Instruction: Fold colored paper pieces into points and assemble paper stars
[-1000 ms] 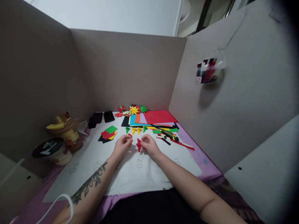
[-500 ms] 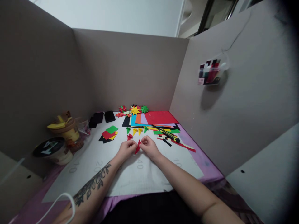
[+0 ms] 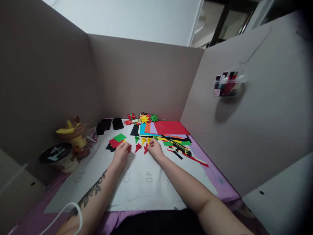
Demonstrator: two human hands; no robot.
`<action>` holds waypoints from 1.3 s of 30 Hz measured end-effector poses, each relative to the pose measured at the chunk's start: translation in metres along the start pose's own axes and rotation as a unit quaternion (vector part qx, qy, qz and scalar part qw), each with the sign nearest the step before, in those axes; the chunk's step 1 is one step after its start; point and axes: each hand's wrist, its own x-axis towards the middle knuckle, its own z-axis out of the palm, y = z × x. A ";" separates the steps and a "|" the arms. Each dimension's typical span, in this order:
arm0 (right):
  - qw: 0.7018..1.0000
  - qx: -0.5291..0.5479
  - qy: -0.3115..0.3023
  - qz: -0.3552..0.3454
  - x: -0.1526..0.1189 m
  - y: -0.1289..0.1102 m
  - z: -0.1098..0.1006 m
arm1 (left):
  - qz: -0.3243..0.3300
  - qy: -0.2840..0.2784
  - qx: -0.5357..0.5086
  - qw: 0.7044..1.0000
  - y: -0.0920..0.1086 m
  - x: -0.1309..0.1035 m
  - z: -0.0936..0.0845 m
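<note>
Fingers at nearward-pointing red piece

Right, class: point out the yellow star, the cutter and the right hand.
Yellow star [image 3: 144, 119], head view: its centre.
Cutter [image 3: 182, 148], head view: its handle.
Right hand [image 3: 156, 149], head view: its back.

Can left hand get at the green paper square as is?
Likely yes: the green paper square lies uncovered, overlapping the red square, just beyond the left hand; nothing seems to block it.
</note>
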 end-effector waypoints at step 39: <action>0.931 -0.134 -0.190 -0.280 -0.045 -0.014 -0.007 | 0.188 0.008 0.563 0.805 0.013 0.071 -0.083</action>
